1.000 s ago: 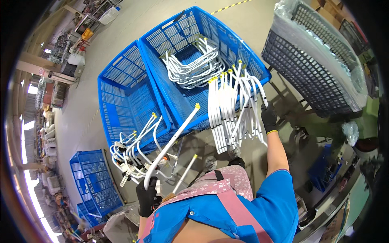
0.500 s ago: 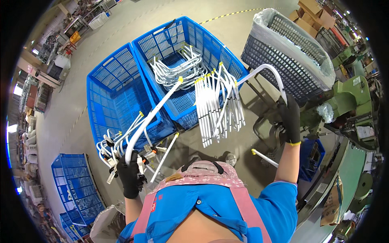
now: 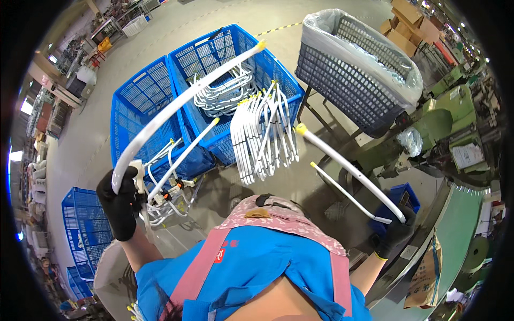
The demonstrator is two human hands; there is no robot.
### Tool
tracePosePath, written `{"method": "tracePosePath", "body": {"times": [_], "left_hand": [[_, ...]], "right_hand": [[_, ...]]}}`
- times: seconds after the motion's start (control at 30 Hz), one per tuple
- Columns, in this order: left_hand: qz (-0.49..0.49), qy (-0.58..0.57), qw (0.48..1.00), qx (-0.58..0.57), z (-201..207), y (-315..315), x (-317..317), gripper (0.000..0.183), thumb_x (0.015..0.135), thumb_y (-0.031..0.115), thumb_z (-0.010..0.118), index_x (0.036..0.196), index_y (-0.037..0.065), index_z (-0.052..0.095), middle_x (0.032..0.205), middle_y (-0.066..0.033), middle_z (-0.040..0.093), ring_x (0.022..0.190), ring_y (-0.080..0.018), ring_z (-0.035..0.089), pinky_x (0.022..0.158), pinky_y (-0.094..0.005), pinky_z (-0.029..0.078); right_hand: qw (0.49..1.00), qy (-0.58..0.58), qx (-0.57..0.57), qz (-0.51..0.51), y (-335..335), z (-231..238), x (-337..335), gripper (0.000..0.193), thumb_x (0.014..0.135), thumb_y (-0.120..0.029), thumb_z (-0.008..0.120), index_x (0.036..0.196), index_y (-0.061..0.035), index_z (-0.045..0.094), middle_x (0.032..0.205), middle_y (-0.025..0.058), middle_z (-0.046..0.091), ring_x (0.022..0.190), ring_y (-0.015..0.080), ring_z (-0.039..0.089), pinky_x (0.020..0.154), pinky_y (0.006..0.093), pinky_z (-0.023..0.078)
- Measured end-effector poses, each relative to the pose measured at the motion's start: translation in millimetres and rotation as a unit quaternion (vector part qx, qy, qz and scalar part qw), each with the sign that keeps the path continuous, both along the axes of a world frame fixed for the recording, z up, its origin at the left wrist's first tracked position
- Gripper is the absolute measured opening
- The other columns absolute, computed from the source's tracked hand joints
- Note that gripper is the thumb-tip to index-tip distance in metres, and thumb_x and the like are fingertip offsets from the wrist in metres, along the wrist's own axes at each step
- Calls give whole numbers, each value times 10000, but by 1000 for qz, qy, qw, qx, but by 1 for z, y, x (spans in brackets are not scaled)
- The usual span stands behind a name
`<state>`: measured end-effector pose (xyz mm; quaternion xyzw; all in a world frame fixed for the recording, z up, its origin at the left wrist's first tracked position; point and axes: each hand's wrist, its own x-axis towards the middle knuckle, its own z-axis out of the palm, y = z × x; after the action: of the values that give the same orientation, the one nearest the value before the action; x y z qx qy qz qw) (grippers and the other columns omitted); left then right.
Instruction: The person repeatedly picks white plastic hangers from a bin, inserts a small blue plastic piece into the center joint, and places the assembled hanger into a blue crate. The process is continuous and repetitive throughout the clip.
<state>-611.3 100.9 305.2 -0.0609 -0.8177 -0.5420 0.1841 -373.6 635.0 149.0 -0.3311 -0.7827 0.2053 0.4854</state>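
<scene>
lowered since the earlier frame, one white tube (image 3: 349, 166) is clamped in the right grip (image 3: 397, 232), slanted up-left; a second tube (image 3: 166, 114), clamped in the left grip (image 3: 119, 200), is slanted up-right before blue baskets (image 3: 140, 88).

Pretty bright shot overall, light's fairly even across the pale floor (image 3: 96, 144). A couple of white patches (image 3: 16, 156) at the far left are totally blown out, with blue-purple fringing near that rim. The bundle of white tubes (image 3: 259, 134) is close to clipping, and the clear plastic liner (image 3: 318, 24) catches shiny highlights. Darker, soft-edged shadows pool on the floor right of center. Black gloves on the left hand (image 3: 119, 204) and right hand (image 3: 397, 235) swallow most detail. Middle's reasonably crisp, but the fisheye bends everything outward, left-rim clutter goes mushy, corners fade to black.
</scene>
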Motion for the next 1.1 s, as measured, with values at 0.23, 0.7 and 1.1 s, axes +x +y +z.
{"method": "tracePosePath", "body": {"times": [0.23, 0.7, 1.1], "left_hand": [[-299, -45, 951, 71, -14, 96, -5, 318, 581, 125, 639, 846, -51, 656, 677, -63, 641, 589, -151, 606, 570, -281, 488], [-755, -176, 630, 27, -69, 356, -38, 381, 763, 268, 737, 1080, 63, 688, 1236, -166, 526, 1134, -306, 522, 953, -409, 398], [-916, -141, 372, -47, -102, 546, -121, 300, 745, 90, 741, 1038, 60, 686, 1155, -140, 596, 1023, -277, 588, 877, -378, 451]], "right_hand": [[997, 55, -45, 26, 23, 7, 60, 247, 663, 93, 601, 886, -12, 615, 840, 58, 631, 778, 165, 583, 749, 306, 487], [968, 100, -180, -147, -3, -15, 140, 185, 801, 79, 543, 919, -33, 629, 785, -10, 574, 697, 74, 499, 605, 234, 426], [931, -325, 119, -114, 33, 1, 24, 110, 644, -144, 680, 647, -95, 582, 1263, 125, 533, 1210, 357, 450, 1024, 537, 321]]}}
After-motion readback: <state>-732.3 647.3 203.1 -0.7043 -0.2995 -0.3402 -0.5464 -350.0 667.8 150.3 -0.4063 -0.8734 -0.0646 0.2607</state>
